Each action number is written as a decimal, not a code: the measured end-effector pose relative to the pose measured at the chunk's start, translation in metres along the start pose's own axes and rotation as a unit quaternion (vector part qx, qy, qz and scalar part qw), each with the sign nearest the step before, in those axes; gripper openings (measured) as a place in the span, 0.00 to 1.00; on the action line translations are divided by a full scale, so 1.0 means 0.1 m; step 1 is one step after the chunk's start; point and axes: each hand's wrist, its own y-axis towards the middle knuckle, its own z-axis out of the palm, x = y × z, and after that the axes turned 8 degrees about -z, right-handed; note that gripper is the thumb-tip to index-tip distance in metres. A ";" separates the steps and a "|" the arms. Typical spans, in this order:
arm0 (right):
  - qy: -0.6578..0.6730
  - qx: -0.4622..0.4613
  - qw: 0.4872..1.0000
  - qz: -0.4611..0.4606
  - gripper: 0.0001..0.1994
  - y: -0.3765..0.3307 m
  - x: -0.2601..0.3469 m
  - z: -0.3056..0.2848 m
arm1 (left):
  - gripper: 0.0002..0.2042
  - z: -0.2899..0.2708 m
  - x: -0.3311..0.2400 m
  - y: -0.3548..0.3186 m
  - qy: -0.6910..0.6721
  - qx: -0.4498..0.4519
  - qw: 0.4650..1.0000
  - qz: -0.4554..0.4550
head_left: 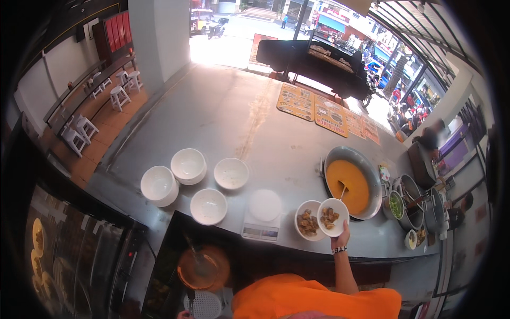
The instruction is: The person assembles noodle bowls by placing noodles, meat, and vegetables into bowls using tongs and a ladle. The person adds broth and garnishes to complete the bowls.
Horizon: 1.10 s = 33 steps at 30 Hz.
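My right hand (341, 240) grips a white bowl (334, 231) with brown meat pieces in it. This bowl is tilted and overlaps a second white bowl (300, 229), also with meat pieces, on the metal counter. Only a bit of my left hand (184, 315) shows at the lower edge, closed by a dark-handled utensil (191, 299); its far end is unclear. Near it are an orange-brown pot (224, 266) and a white perforated round piece (206, 305). A white kitchen scale (260, 232) stands left of the meat bowls.
White bowls (208, 206), some stacked, stand at the counter's left. A large metal pan (374, 194) of orange soup with a ladle (344, 189) is at right, beside pots and a bowl of greens (395, 205). Printed menu sheets (330, 114) lie on the far side.
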 end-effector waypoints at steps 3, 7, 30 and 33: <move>0.002 0.002 1.000 0.013 0.25 0.08 0.03 -0.11 | 0.11 -0.31 -0.35 -0.33 -0.002 0.124 0.992 0.028; 0.030 0.009 0.999 0.043 0.25 0.03 0.20 -0.16 | 0.07 -0.53 -1.62 -1.06 0.004 0.126 0.988 0.084; 0.002 0.117 0.987 0.108 0.21 -0.23 0.48 0.21 | 0.11 3.20 -3.96 -1.26 -0.339 0.652 0.669 0.112; 0.009 0.120 0.988 0.101 0.21 -0.24 0.49 0.18 | 0.14 3.20 -4.04 -1.31 -0.323 0.627 0.701 0.107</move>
